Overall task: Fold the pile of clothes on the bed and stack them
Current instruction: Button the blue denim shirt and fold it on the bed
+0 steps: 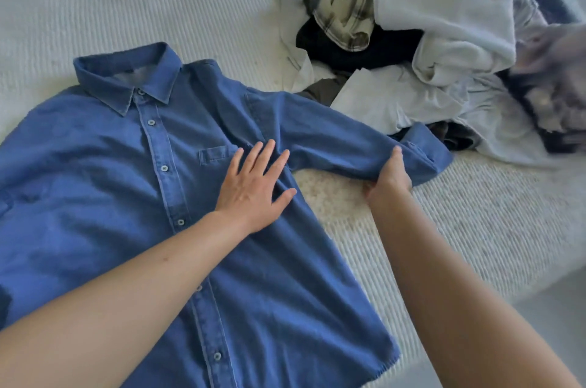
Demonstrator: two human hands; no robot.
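A blue denim shirt (126,184) lies buttoned and face up on the white bed, its collar toward the far left. My left hand (253,184) presses flat with spread fingers on the shirt's chest, beside the pocket and near the armpit. The shirt's right-side sleeve (342,137) stretches out toward the pile. My right hand (388,178) grips that sleeve near the cuff, thumb on top and fingers underneath. A pile of unfolded clothes (444,38) sits at the far right, with white, black and plaid pieces.
The ribbed white bedspread (158,0) covers the bed. The bed's edge (539,279) runs along the lower right, with grey floor beyond. The sleeve's cuff touches the near side of the pile.
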